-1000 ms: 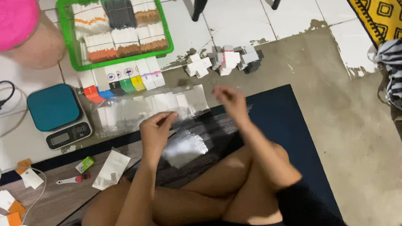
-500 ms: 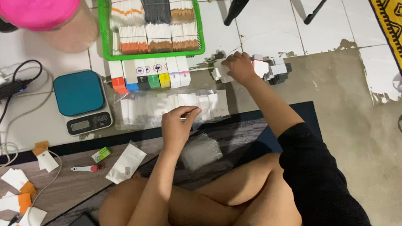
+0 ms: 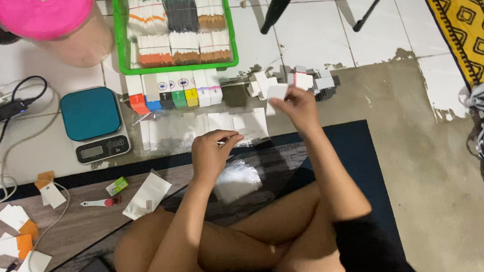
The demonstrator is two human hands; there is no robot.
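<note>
The right hand is lifted just in front of a heap of small white and grey boxes, its fingers closed around one small white box held at the fingertips. The left hand hovers nearer the body, fingertips pinched together on the edge of a thin clear plastic bag that lies below it on the dark mat. A row of clear bags lies flat between the left hand and a line of small boxes with coloured ends. Beyond that line sits a green basket packed with more small boxes. A teal kitchen scale stands left of the row of bags, and a pink-lidded jar is left of the basket.
</note>
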